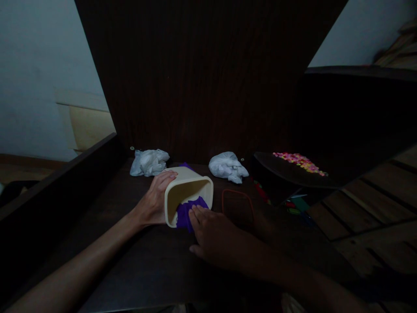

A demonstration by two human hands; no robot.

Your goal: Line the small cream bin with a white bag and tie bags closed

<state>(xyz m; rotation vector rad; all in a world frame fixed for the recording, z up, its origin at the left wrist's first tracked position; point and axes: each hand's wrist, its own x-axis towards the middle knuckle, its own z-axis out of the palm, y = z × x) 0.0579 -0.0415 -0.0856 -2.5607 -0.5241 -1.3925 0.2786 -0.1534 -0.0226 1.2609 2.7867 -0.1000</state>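
A cream plastic container lies tipped on its side on the dark wooden surface, its mouth facing me. My left hand is closed around its left side, with fingers over the top. Purple cloth-like material lies inside the mouth and hangs over the lower rim. On that material rest the fingers of my right hand, pressed together at the right of the opening. A bit of purple also shows behind the container. How far the material reaches inside is hidden.
Two crumpled white plastic bags sit along the tall dark panel. To the right are a thin red rounded frame, a dark curved piece bearing small pink and yellow bits, and several coloured items. A raised edge borders the left.
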